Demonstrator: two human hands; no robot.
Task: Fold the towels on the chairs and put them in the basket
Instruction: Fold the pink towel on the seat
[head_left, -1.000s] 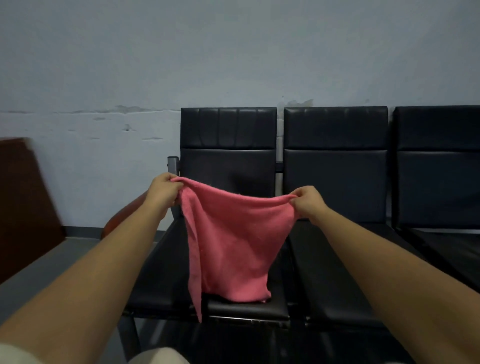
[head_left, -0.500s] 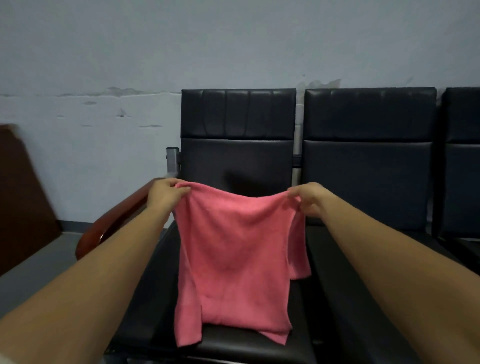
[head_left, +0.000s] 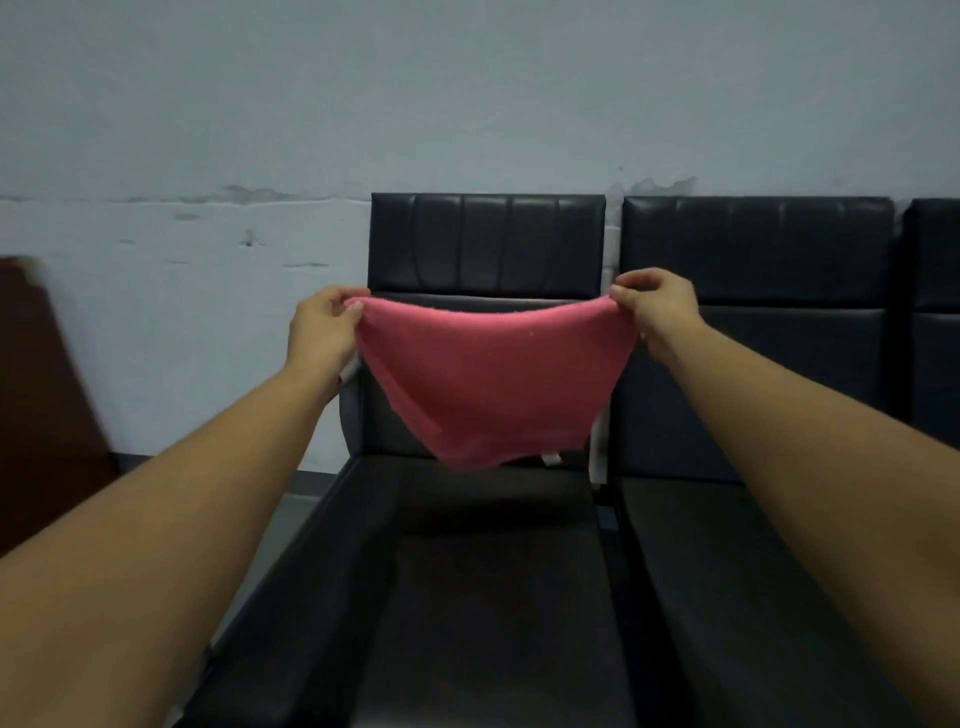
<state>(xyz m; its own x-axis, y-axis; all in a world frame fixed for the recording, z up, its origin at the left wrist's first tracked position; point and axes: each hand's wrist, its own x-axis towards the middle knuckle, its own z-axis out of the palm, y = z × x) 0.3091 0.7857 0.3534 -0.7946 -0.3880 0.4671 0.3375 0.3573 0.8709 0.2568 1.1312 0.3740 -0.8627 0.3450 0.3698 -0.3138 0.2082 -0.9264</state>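
The pink towel (head_left: 493, 384) hung in front of the backrest of the black chair (head_left: 488, 244), well clear above its seat and touching no cushion. The left hand (head_left: 324, 330) pinched one top corner between thumb and fingers at the chair's left edge. The right hand (head_left: 657, 312) pinched the other corner over the chair's right edge, so both were closed on cloth and held apart.

To my eye the towel was light and thoroughly limp. Its top edge sagged in a shallow curve between the two grips, and the rest gathered into a rounded belly below. It looked like soft, matte, nappy terry, not slippery, with nothing to break. A small white label (head_left: 551, 458) showed at its lower edge. I judged the corners the right places to hold, since a grip anywhere else would likely bunch it.

The chair looked like smooth, faintly glossy leatherette, ribbed across the upper back and flat on the seat. A matching second chair (head_left: 758, 249) stood just beside it on the right. The pale wall (head_left: 467, 104) behind it showed a cracked, flaking line. I saw no basket.
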